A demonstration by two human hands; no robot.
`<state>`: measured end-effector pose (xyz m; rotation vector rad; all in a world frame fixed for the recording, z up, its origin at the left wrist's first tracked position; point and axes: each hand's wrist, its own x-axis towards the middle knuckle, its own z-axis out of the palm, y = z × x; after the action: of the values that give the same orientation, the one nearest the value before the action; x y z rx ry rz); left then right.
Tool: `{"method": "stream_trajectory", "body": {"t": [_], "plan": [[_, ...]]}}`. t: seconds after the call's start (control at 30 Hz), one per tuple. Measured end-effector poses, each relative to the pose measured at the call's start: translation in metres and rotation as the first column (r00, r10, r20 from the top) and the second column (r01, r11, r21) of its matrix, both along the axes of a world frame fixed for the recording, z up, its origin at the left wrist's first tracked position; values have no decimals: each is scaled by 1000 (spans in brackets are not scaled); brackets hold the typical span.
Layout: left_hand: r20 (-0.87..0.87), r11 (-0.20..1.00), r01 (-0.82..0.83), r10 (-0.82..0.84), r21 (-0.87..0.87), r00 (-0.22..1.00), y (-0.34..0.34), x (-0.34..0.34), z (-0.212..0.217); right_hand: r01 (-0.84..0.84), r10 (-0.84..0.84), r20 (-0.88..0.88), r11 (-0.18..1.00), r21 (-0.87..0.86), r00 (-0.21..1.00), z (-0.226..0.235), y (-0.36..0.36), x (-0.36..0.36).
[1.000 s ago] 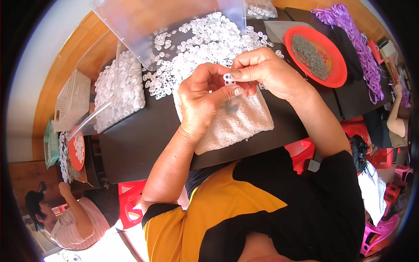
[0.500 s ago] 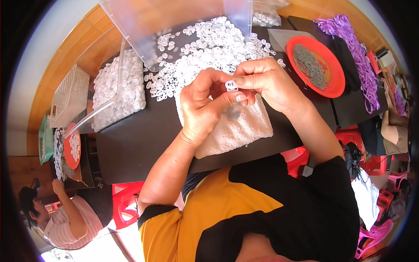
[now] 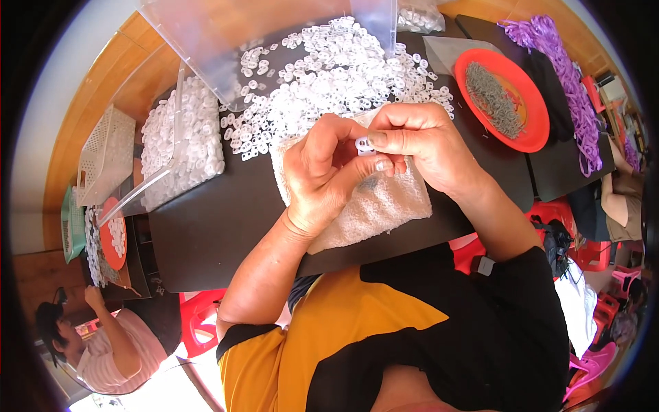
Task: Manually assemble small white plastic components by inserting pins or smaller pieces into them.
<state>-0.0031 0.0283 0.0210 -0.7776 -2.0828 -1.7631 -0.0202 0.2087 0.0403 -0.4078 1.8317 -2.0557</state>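
Observation:
In front of my chest, both hands come together over a pale cloth (image 3: 374, 213) with a small dark heap on it, partly hidden by my fingers. Held between the fingertips is a small white plastic piece (image 3: 364, 145) with dark openings. My left hand (image 3: 317, 175) is closed around its lower left side. The thumb and forefinger of my right hand (image 3: 439, 152) pinch its right edge; whether they hold anything smaller is hidden. Just beyond the hands spreads a large pile of similar white pieces (image 3: 333, 79).
A clear bin (image 3: 199, 51) stands tipped behind the pile. Left is a clear box of white parts (image 3: 185, 147). A red plate (image 3: 539, 130) bears thin grey pieces (image 3: 494, 99) at right, beside purple straps (image 3: 566, 82). Another person (image 3: 113, 343) sits at lower left.
Both hands stay pinched on the white piece, with only slight finger movement. The whole view has shifted a little; the person at lower left has moved slightly.

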Motion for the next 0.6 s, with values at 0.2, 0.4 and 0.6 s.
{"method": "stream_trajectory", "body": {"t": [0.2,0.4,0.6], "plan": [[-10,992,25,-26,-123,1000,-8,0,0,-15,20,69,997,-69,997,-4,-2,3],[55,981,171,-177,92,983,-3,-1,-1,-54,59,59,995,-82,997,-6,-1,-1],[87,988,112,-121,107,989,1,0,0,-79,98,122,986,-149,988,-7,-2,-3]]}}
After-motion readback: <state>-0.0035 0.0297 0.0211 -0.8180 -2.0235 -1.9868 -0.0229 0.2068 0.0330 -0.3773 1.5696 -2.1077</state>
